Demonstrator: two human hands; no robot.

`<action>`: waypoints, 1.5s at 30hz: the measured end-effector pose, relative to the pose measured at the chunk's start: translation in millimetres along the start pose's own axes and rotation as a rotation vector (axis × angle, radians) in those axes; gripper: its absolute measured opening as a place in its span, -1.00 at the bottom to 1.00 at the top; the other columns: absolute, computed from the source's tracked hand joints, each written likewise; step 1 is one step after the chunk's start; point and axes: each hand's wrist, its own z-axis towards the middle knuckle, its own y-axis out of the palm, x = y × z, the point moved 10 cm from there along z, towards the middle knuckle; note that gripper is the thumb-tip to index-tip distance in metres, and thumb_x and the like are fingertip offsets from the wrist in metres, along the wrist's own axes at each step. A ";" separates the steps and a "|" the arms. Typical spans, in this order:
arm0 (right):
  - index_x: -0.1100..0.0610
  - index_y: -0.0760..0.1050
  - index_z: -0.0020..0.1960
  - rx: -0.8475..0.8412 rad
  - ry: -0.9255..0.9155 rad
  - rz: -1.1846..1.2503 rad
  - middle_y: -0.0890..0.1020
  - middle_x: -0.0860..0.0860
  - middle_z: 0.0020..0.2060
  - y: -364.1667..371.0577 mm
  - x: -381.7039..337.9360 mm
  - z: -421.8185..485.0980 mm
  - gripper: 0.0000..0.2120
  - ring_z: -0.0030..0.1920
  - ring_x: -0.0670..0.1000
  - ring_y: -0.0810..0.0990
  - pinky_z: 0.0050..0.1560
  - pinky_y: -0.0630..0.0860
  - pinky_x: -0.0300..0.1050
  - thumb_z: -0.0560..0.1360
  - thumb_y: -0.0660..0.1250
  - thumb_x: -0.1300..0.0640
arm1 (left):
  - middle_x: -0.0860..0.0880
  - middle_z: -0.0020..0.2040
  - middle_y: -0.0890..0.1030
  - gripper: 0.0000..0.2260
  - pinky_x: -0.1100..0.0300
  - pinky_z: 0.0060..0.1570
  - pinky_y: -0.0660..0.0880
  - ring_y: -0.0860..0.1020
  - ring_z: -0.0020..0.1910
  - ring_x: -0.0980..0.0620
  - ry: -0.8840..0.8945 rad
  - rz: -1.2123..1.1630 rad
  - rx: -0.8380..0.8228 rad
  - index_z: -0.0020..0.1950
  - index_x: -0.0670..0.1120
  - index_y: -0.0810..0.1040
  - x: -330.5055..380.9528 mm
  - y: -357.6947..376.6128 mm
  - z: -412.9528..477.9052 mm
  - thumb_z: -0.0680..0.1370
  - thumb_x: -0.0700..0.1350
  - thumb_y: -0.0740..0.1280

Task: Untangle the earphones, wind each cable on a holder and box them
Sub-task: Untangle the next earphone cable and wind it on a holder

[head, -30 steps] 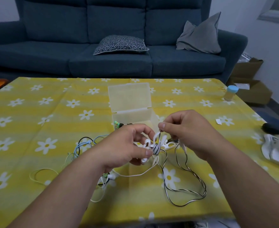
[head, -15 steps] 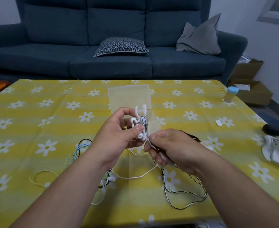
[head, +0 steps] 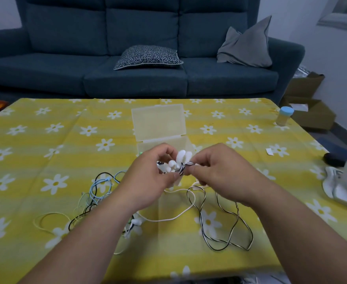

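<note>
As left hand [head: 148, 182] grips holder [head: 182, 157], right hand [head: 219, 173] pinches cable [head: 189, 164].

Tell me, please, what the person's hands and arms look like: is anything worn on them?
Nothing worn shows. The left hand and right hand are bare, with no gloves, rings or watch visible. The left forearm and right forearm show no sleeve down to the picture's edge.

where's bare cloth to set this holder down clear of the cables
Bare cloth left of the clear box, beyond the cable tangle; also between the box and the blue-lidded jar. Crowded: the tangle, and the striped cable loops under the right hand.
</note>
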 end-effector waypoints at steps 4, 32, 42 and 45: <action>0.04 0.67 -0.20 0.202 0.011 -0.060 0.62 -0.05 -0.43 -30.1 7.2 -0.7 -0.92 -0.44 -0.11 0.57 -0.33 0.54 -0.11 0.48 0.44 0.11 | -0.13 -0.09 0.64 -0.73 -0.09 -0.20 0.59 0.53 -0.40 0.00 -0.051 -0.064 -0.112 -0.05 -0.01 0.57 0.9 10.3 -1.8 0.46 -0.38 0.43; 0.28 0.65 -0.06 -0.308 0.210 0.366 0.39 0.01 -0.47 50.0 23.5 -8.0 -0.72 -0.48 -0.04 0.26 -0.43 0.18 -0.19 0.64 0.22 0.17 | -0.15 -0.20 0.57 -0.79 -0.02 -0.16 0.58 0.55 -0.36 -0.04 -0.145 -0.456 0.087 0.02 -0.04 0.49 -10.9 -15.2 -0.2 0.53 -0.33 0.38; 0.26 0.65 -0.18 -0.222 0.083 0.397 0.34 0.02 -0.51 24.0 4.9 -4.3 -0.76 -0.48 -0.03 0.21 -0.46 0.15 -0.22 0.59 0.30 0.20 | -0.19 -0.20 0.58 -0.74 0.11 -0.33 0.49 0.52 -0.39 -0.07 -0.119 -0.266 0.037 -0.01 -0.04 0.52 -9.4 -10.4 1.1 0.48 -0.39 0.40; 0.27 0.64 -0.23 -0.144 0.075 0.440 0.33 -0.01 -0.55 8.2 5.8 -3.5 -0.76 -0.50 -0.03 0.19 -0.48 0.12 -0.22 0.57 0.32 0.23 | -0.12 -0.16 0.64 -0.69 -0.01 -0.30 0.55 0.54 -0.40 -0.05 -0.098 -0.122 -0.021 -0.08 0.04 0.55 -7.8 -3.1 -0.6 0.45 -0.38 0.43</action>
